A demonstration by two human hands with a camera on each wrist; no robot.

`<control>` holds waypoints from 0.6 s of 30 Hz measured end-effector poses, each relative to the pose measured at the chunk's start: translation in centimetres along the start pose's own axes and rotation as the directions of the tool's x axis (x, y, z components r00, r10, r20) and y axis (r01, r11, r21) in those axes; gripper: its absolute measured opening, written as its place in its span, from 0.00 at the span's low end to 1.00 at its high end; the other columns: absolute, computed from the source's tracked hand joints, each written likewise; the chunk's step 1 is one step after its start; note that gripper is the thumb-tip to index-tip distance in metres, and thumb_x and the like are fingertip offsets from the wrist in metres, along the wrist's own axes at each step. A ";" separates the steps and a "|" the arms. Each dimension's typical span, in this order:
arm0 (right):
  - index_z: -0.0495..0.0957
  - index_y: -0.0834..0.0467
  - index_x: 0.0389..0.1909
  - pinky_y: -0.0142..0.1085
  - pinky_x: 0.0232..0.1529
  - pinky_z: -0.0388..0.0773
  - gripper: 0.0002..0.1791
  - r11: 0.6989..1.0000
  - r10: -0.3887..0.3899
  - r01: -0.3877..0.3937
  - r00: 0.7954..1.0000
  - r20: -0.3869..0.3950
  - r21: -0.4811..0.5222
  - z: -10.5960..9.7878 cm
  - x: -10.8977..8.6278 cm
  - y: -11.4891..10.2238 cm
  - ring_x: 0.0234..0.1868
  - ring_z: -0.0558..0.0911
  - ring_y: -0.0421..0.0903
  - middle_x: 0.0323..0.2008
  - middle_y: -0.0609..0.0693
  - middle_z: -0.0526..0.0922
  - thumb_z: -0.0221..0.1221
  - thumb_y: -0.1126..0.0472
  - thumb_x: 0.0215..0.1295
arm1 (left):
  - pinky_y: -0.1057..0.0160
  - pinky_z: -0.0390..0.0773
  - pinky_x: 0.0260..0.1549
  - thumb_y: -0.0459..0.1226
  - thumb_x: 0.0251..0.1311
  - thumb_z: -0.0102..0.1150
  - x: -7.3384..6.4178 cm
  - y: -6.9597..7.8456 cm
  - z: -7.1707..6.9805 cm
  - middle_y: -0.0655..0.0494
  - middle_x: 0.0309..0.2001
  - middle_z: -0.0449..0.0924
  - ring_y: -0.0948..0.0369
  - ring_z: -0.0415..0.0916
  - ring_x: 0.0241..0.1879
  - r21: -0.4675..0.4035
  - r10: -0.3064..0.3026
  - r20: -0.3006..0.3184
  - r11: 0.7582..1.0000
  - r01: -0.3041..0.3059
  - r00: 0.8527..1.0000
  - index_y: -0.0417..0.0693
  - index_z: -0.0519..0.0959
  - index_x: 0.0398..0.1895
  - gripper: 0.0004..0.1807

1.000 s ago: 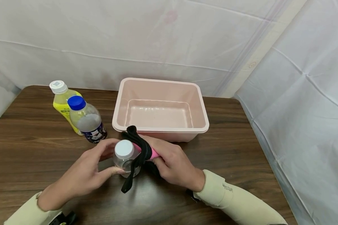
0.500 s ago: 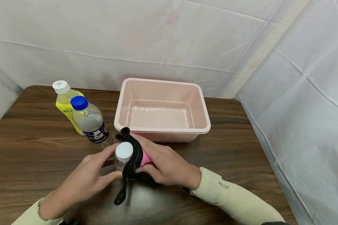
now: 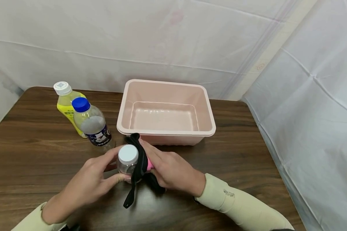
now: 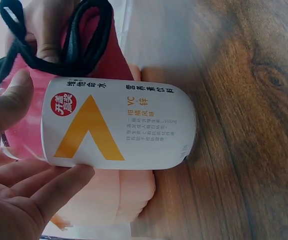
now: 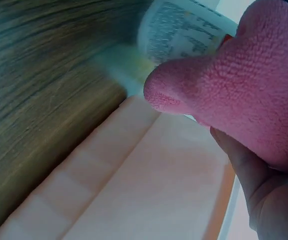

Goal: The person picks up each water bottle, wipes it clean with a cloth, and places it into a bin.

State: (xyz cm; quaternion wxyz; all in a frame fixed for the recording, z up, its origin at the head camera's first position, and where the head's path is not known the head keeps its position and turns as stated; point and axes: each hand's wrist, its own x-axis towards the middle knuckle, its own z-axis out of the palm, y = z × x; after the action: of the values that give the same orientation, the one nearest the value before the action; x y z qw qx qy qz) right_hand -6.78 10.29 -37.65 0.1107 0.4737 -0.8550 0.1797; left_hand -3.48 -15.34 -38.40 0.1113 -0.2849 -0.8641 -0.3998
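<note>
My left hand (image 3: pixel 89 179) holds a plastic drink bottle (image 3: pixel 128 157) by its side, thumb and fingers on opposite faces. It has a white cap, and in the left wrist view its white label (image 4: pixel 159 117) carries an orange angled mark and printed characters. My right hand (image 3: pixel 172 166) grips a folded pink cloth (image 5: pixel 224 90) with a black border (image 3: pixel 139 163), pressed to the bottle's right side. One black end hangs down in front. In the right wrist view the cloth looks fluffy and covers part of the bottle. Much of the pink lies hidden behind my right fingers.
Behind my hands stands a pale pink plastic tub (image 3: pixel 164 120). To the left on the brown wooden table (image 3: pixel 40 160) are a bottle with a blue cap (image 3: pixel 93 122) and, behind it, a yellow-labelled bottle (image 3: pixel 65 101). White sheeting (image 3: pixel 133 38) hangs along the back and sides.
My right hand has shifted left with the cloth along the bottle, and the black border has swung left and then slightly back right. My left hand keeps holding the bottle in nearly the same place.
</note>
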 end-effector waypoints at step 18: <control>0.70 0.63 0.73 0.32 0.24 0.83 0.34 0.920 0.083 0.050 0.945 0.317 -0.390 2.7 -1.8 -0.2 0.36 0.87 0.38 0.71 0.54 0.77 0.63 0.59 0.66 | 0.82 0.80 0.45 0.30 0.44 0.83 -0.2 0.0 0.3 0.51 0.52 0.88 0.69 0.85 0.49 -0.014 0.007 -0.018 1.000 -0.007 1.000 0.41 0.71 0.70 0.46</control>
State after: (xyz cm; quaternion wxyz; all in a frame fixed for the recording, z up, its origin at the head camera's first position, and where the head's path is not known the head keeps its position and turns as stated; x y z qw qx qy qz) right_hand -5.70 10.52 -40.70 0.0582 0.4576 -0.8840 -0.0755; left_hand -3.29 -15.22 -38.72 0.1187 -0.2851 -0.8592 -0.4078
